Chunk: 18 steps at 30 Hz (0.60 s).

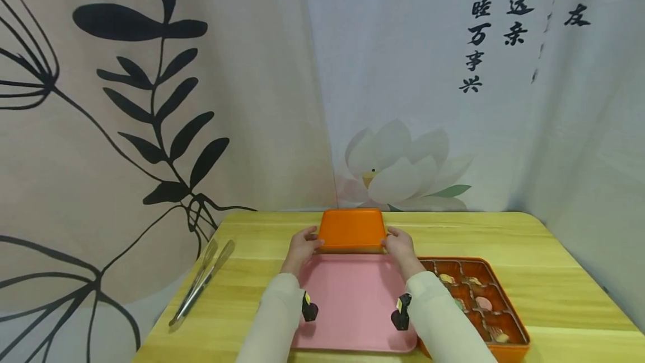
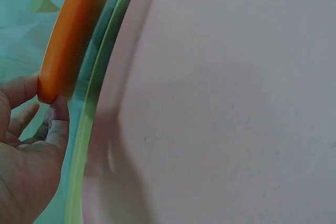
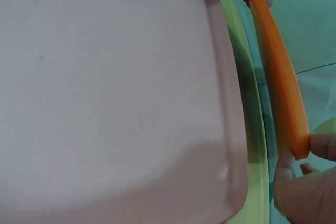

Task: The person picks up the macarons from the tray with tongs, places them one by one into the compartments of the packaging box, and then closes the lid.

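Note:
An orange rectangular lid (image 1: 352, 228), shallow and smooth, is held level behind the pink tray (image 1: 353, 302). My left hand (image 1: 302, 246) pinches its left end between thumb and fingers, as the left wrist view shows with the orange lid (image 2: 71, 40) raised off the table. At the other end my right hand (image 1: 400, 246) pinches it the same way; in the right wrist view that hand (image 3: 310, 187) has the thumb on one face and fingers on the other. The lid's underside is mostly hidden.
To the right of the pink tray stands an orange-rimmed box (image 1: 504, 296) with brown compartments, several holding small pieces. Metal tongs (image 1: 201, 284) lie near the table's left edge. A printed curtain (image 1: 272, 99) hangs behind the wooden table (image 1: 564, 296).

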Available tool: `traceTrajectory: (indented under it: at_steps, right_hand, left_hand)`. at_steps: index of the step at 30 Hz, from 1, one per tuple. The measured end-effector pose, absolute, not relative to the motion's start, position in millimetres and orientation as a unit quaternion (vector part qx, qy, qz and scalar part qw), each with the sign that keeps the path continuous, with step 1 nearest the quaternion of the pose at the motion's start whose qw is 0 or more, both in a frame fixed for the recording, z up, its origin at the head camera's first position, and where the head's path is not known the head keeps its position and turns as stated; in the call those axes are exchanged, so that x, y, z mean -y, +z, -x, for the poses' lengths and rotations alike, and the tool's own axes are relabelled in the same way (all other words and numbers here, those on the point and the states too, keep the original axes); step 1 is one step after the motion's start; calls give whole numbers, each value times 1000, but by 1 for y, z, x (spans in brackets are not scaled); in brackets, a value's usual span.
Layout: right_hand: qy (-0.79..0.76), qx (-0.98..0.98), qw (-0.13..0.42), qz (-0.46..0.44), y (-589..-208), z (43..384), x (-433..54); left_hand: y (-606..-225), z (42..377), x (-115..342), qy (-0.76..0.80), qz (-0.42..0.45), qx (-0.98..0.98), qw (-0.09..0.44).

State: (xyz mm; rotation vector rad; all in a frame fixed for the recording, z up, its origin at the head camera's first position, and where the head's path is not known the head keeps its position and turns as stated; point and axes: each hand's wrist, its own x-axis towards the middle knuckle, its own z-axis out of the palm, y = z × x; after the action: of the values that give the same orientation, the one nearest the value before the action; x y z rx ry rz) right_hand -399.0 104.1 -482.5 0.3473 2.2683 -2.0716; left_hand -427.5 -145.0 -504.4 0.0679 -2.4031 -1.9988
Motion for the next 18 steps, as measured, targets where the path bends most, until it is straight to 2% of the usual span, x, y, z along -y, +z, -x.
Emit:
traceTrajectory:
  at_steps: [9, 18]
  right_hand:
    - [-691, -715, 41, -97, -473, 388, -123]
    - [-712, -696, 86, -24, -463, 371, -140]
  left_hand:
    - [-491, 418, 136, -658, 6, 753, -1]
    - [-484, 415, 139, -673, 10, 739, -26]
